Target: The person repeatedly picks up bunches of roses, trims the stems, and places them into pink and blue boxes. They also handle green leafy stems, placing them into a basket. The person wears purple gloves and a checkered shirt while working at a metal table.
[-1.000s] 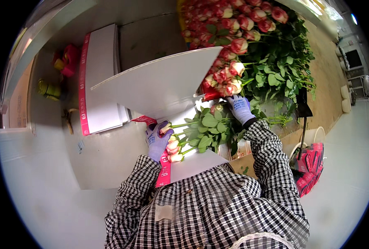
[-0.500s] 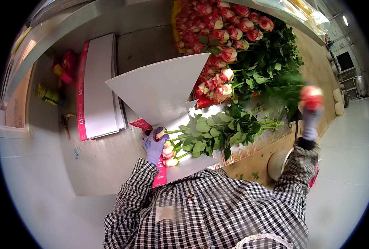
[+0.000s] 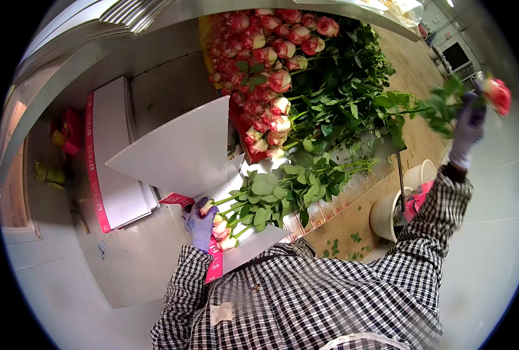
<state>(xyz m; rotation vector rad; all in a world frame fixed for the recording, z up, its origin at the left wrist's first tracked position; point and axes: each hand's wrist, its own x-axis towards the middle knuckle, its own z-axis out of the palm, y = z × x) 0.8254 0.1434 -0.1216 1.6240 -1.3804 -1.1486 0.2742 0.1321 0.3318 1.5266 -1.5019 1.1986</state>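
Observation:
My left hand (image 3: 200,226), in a purple glove, is closed around a pink-and-white rose (image 3: 209,207) at the edge of a white card sheet with a pink border (image 3: 214,265). More roses (image 3: 228,242) lie beside it on the sheet, their leafy stems (image 3: 274,192) pointing right. Out at the far right, my right hand (image 3: 469,125), gloved too and somewhat blurred, grips a single red-and-white rose (image 3: 497,96). Its bloom shows beyond the fingers and its leaves trail left. A white card flap (image 3: 175,149) stands tilted behind my left hand.
A large pile of roses (image 3: 271,55) covers the back of the bench. Stacked white cards with pink edges (image 3: 119,157) lie at left, near a yellow-green roll (image 3: 49,173) and a red tape dispenser (image 3: 70,131). Pale buckets (image 3: 383,217) stand on the floor at right.
My right hand has swung outward and farther up to the right with the rose. My left hand stays at the blooms on the card. The whole view has shifted.

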